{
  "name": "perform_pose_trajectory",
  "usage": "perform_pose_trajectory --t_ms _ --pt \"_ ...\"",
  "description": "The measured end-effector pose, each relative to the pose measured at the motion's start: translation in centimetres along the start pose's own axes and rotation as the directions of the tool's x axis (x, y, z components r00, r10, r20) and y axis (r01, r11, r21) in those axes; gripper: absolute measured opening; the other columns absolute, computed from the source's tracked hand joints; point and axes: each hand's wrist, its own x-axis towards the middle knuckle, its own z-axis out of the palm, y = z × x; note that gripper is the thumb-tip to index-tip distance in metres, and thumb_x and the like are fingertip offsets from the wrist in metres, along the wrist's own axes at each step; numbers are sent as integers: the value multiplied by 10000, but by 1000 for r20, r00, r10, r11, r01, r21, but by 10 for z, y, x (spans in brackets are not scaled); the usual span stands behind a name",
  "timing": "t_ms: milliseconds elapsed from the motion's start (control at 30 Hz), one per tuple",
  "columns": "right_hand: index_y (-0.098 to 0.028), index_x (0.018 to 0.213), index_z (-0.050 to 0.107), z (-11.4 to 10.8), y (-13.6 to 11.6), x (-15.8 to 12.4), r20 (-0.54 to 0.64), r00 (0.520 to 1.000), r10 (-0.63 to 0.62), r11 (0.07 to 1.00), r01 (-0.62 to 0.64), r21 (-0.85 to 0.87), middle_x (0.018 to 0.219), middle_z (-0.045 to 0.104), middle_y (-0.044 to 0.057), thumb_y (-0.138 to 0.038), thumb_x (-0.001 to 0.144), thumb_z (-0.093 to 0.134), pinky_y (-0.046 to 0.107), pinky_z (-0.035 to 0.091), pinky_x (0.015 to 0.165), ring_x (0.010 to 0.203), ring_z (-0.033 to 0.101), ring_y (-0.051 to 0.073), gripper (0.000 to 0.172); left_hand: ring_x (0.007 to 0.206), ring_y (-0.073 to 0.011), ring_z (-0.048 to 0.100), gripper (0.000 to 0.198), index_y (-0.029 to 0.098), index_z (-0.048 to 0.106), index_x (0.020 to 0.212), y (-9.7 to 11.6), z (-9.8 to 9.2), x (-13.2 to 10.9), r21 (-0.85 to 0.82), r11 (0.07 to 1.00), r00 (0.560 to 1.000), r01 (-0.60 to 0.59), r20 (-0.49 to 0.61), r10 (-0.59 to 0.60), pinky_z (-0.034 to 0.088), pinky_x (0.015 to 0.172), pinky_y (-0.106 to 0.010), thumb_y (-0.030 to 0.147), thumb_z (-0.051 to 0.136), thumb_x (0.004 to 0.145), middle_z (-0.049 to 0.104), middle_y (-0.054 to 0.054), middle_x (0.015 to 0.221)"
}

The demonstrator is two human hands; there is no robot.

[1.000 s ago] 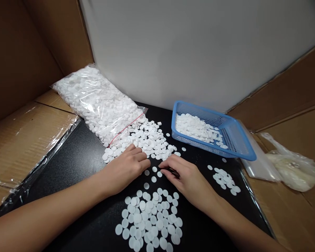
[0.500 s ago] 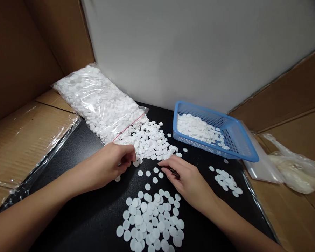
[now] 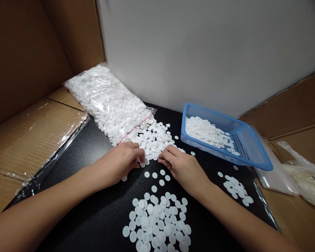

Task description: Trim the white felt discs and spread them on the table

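White discs point(image 3: 154, 140) spill from the mouth of a clear bag point(image 3: 107, 98) with a red seal line. At the left front of this heap is my left hand point(image 3: 126, 159), its fingers curled near the discs; what they hold, if anything, is hidden. My right hand point(image 3: 180, 164) is at the heap's right front edge, with thumb and fingertips pinched together beside the discs. Any disc between them is too small to make out. A few single discs point(image 3: 161, 182) lie between the hands, and a loose spread of discs point(image 3: 157, 220) covers the table below them.
A blue perforated basket point(image 3: 225, 154) at the right holds many discs point(image 3: 207, 131). In front of it lies a small group of discs point(image 3: 236, 187). Plastic bags point(image 3: 309, 180) rest on cardboard at the far right. Cardboard point(image 3: 28, 133) and a pale wall point(image 3: 186, 52) enclose the black table point(image 3: 86, 213).
The whole view has shifted, so things appear farther right. My right hand's fingers have drawn together and moved up to the heap's edge. My left hand stays beside the heap.
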Motion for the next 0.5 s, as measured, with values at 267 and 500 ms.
perform_pose_trajectory --t_ms 267,500 --pt "-175 856 619 0 0 -6 4 996 -87 987 87 -136 859 638 50 -120 987 439 249 356 512 573 529 130 229 805 -180 580 145 154 641 836 -5 2 2 1 1000 999 26 -21 -26 405 667 -258 21 693 808 632 -28 882" --pt "-202 789 595 -13 -10 -1 6 994 105 933 -100 345 764 616 -2 -82 893 558 226 406 539 601 545 122 163 692 -136 564 141 158 652 758 -9 -15 0 -29 992 991 126 -49 -127 380 615 -241 24 647 801 625 -2 785"
